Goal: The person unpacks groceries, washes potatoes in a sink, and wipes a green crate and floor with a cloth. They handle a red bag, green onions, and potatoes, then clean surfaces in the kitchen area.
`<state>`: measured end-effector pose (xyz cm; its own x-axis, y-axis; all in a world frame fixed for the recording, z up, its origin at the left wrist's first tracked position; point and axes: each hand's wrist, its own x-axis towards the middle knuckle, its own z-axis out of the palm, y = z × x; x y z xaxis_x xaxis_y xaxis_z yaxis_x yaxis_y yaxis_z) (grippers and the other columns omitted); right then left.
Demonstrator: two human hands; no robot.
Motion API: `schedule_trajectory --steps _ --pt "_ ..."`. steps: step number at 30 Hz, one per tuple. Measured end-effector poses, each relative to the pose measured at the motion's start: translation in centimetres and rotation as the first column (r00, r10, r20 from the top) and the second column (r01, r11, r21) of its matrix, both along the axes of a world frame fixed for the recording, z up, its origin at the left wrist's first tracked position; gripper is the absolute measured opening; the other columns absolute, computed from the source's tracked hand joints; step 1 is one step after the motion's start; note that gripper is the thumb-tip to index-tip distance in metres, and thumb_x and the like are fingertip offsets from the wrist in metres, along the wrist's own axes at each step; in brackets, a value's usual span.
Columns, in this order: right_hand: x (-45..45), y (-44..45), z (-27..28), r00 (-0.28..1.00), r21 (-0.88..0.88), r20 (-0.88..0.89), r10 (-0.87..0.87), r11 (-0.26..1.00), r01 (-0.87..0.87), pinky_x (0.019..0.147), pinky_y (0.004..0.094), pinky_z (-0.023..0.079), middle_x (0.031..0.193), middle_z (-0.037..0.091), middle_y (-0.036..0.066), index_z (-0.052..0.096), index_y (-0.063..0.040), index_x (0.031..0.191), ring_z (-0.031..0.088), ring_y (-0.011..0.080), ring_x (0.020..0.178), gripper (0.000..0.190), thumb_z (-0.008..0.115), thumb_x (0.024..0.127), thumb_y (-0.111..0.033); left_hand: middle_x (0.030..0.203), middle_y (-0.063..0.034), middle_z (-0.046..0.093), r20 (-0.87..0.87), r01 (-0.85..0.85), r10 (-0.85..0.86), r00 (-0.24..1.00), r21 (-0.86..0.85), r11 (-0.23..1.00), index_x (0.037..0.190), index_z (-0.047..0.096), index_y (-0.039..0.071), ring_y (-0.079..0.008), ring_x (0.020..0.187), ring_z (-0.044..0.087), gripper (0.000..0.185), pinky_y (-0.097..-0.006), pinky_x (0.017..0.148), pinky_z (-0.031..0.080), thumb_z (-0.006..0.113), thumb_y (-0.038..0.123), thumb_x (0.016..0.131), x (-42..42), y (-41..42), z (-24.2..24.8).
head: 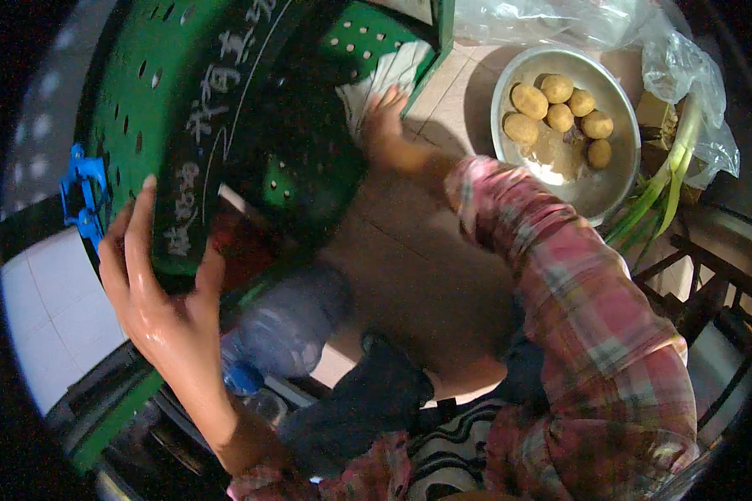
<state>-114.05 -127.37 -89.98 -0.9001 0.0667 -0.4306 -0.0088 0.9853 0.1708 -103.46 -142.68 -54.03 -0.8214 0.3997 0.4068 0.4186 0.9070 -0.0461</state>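
A green perforated shelf unit (pixel 122 100) takes up the upper left; its dark front edge bears handwriting. Around the near end of that edge curls my left hand (pixel 163 300), with the thumb on one side and the fingers on the other. The back of this hand looks wet. Deeper in, my right hand (pixel 385 125) holds a crumpled white cloth (pixel 401 66) against a lower green perforated surface (pixel 357 41). The fingers partly hide the cloth.
A metal basin (pixel 630 144) with several potatoes (pixel 529 101) stands on the tiled floor at right. Beside it lie green onions (pixel 673 169) and a clear plastic bag (pixel 677 62). A large plastic bottle (pixel 288 338) is below the shelf. Blue clips (pixel 84 188) hang at left.
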Motion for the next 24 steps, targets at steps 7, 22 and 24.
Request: schedule_trajectory --steps 7,22,24 --pt "6.7 -12.0 -2.3 0.864 -0.391 -0.390 0.319 0.792 -0.469 0.107 0.0666 0.021 0.157 0.026 0.016 0.051 -0.020 0.141 0.018 0.0462 0.144 0.049 0.047 0.097 -0.040 0.119 -0.0202 0.059 0.027 0.114 -0.113 0.993 -0.051 0.992 0.127 0.056 0.002 -0.0369 0.107 0.059 0.062 -0.0399 0.095 0.046 0.082 0.007 0.072 -1.9 0.3 -0.7" --pt "-3.7 -23.4 -6.4 0.555 -0.497 -0.828 -0.085 0.568 -0.656 0.106 0.0563 0.037 0.132 0.056 0.012 0.060 -0.012 0.125 0.049 0.0337 0.124 0.047 0.061 0.085 -0.037 0.109 -0.0131 0.063 0.001 0.013 -0.013 1.000 -0.056 0.998 0.119 0.060 0.003 -0.0275 0.099 0.062 0.055 -0.0373 0.090 0.049 0.083 0.017 0.071 -1.7 0.3 0.1" --pt "-5.1 -25.5 -3.4 0.668 -0.609 -0.733 -0.132 0.565 -0.557 0.101 0.0524 0.042 0.127 0.060 0.014 0.060 -0.012 0.125 0.054 0.0325 0.119 0.044 0.060 0.088 -0.035 0.109 -0.0133 0.063 0.000 0.005 -0.005 1.000 -0.059 0.998 0.119 0.060 0.003 -0.0280 0.099 0.062 0.055 -0.0377 0.090 0.049 0.083 0.017 0.071 -1.6 0.0 0.0"
